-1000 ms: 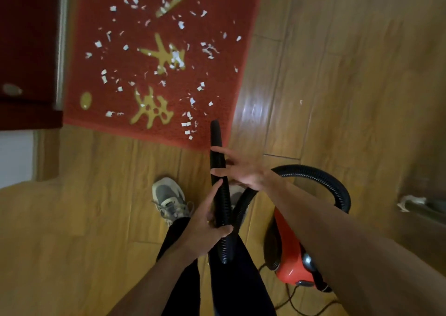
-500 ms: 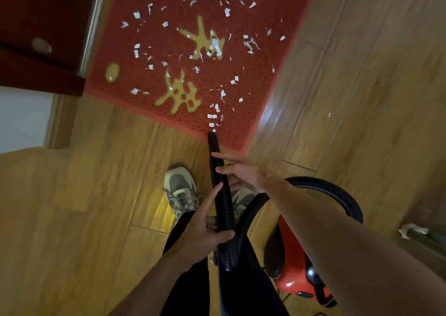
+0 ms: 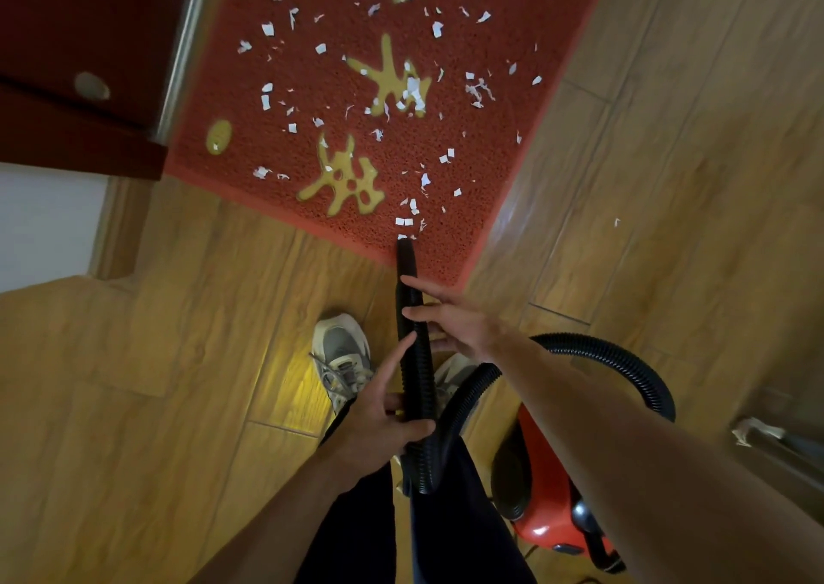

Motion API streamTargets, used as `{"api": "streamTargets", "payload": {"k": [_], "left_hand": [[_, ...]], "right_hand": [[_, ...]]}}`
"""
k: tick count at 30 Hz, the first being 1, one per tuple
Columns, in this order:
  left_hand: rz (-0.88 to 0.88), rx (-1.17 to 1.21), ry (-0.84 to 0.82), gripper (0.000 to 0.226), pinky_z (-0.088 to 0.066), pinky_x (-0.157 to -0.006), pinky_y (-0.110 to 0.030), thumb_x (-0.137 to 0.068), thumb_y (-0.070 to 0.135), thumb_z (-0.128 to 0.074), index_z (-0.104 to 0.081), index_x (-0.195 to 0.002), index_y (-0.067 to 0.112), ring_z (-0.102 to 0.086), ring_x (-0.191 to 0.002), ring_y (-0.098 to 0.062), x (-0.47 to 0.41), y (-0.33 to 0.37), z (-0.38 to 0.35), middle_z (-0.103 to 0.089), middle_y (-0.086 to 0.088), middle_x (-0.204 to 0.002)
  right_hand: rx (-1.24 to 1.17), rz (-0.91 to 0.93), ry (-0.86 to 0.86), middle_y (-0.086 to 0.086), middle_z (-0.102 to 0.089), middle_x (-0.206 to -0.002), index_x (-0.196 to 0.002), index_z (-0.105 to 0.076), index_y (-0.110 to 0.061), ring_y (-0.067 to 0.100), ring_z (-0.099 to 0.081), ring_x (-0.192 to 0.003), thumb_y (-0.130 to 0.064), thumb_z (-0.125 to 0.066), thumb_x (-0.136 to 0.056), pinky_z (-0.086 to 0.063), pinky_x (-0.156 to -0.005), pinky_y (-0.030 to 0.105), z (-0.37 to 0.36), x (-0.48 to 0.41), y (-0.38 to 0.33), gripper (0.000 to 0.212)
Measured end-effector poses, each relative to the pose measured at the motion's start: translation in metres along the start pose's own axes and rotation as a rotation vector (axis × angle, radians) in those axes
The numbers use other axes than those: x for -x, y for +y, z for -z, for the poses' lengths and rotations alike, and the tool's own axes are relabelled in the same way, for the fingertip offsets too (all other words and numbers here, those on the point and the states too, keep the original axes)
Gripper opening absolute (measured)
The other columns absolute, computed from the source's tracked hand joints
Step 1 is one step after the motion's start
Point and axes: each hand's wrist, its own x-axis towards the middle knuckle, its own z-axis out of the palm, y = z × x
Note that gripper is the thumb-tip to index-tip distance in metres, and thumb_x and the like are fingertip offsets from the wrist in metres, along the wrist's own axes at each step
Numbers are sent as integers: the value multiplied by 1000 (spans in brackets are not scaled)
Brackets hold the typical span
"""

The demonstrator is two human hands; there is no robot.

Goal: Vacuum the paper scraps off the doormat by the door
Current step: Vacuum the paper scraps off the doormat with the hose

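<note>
A red doormat with yellow characters lies by the dark red door, strewn with several white paper scraps. The black ribbed vacuum hose points up at the mat; its nozzle tip sits on the mat's near edge beside a few scraps. My left hand grips the hose low down, index finger stretched along it. My right hand holds the hose higher up, fingers reaching across it. The red vacuum body stands on the floor at the lower right.
Wooden floor surrounds the mat. My grey shoe stands just left of the hose. One stray scrap lies on the floor right of the mat. A metal door strip borders the mat's left side.
The view has turned so the mat sits further right and nearer. The nozzle tip has advanced onto the mat's near edge, closer to the scraps. Both hands keep their hold.
</note>
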Motion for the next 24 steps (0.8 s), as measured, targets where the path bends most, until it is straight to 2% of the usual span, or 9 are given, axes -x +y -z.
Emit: {"api": "streamTargets", "payload": {"k": [3,6,8,12,17,24], "left_hand": [[-8,16,4,98,-59,-76,-40,-85,-7,-70,-32,-139,65,-70,-83,-19,0,4,6,-73,-6,-89],[-3,23,-6,96,-58,-72,-33,-86,-10,-68,-34,-139,63,-70,-82,-14,-4,11,14,-73,-1,-85],[10,6,-34,97,-60,-76,-38,-85,-9,-69,-36,-135,67,-69,-84,-15,-7,16,18,-71,-2,-88],[29,-31,-84,95,-59,-82,-46,-85,-6,-71,-37,-133,69,-67,-86,-17,-9,25,19,-69,-4,-89],[43,-32,-85,96,-59,-75,-37,-84,-5,-72,-37,-132,71,-67,-90,-17,-8,28,16,-67,-7,-96],[82,-16,-49,98,-60,-84,-49,-83,-5,-74,-36,-132,70,-69,-87,-19,0,25,26,-69,-6,-89]], "right_hand": [[-2,31,9,2,-68,-119,-132,-57,-43,21,-70,-101,-15,-71,-88,-56,-91,43,-7,-3,-8,55],[-28,59,47,8,-67,-119,-134,-55,-39,24,-70,-101,-12,-70,-89,-57,-78,35,-11,-4,-15,55],[-43,68,73,8,-68,-118,-134,-55,-38,25,-70,-100,-14,-70,-89,-57,-74,32,-9,-2,-15,53],[-107,63,109,7,-68,-119,-134,-55,-36,24,-71,-98,-16,-71,-89,-57,-77,35,-1,3,-9,51],[-139,47,118,4,-68,-121,-132,-56,-40,19,-69,-96,-18,-70,-90,-54,-80,36,-1,4,-4,50],[-90,29,94,4,-69,-118,-134,-57,-37,24,-69,-102,-14,-70,-89,-56,-87,42,-17,1,-12,52]]}}
